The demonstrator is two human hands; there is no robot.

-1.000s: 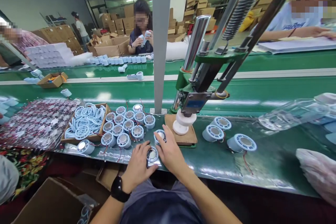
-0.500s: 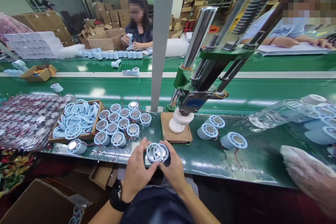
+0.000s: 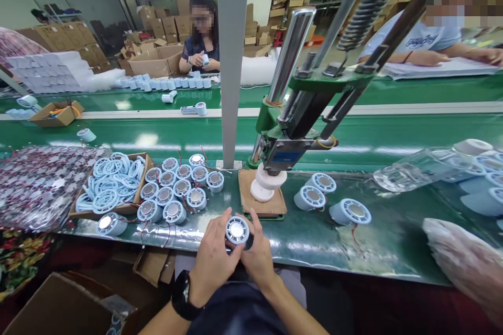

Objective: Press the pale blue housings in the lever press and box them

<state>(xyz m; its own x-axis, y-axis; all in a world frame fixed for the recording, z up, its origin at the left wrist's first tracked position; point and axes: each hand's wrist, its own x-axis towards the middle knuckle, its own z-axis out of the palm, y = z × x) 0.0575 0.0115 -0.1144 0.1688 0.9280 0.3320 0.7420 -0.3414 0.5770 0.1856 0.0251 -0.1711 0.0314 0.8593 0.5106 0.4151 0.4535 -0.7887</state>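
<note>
Between my two hands, just over the front edge of the bench, is a light-blue round housing [image 3: 237, 230] with a silver disc in its middle. A light-blue ring lies round its top face. My left hand [image 3: 218, 243] grips it from the left, thumb at the near side. From the right my right hand [image 3: 257, 251] closes round it, with something dark beside its fingers. Straight ahead stands a hand press [image 3: 286, 152], its white round pressing head [image 3: 271, 177] above a white round seat [image 3: 262, 192] on a brown board.
Left of the press stand several similar housings [image 3: 181, 187] with red and black wires. Farther left are a carton of light-blue rings [image 3: 106, 196] and a wrapped pile of parts [image 3: 43, 188]. Three housings [image 3: 350, 211] and a clear bottle [image 3: 416, 170] are at right. Two people sit opposite.
The loose ring, held partly over the housing before, now lies centred on its top. My hands have drawn slightly closer round it. The camera view has shifted a little.
</note>
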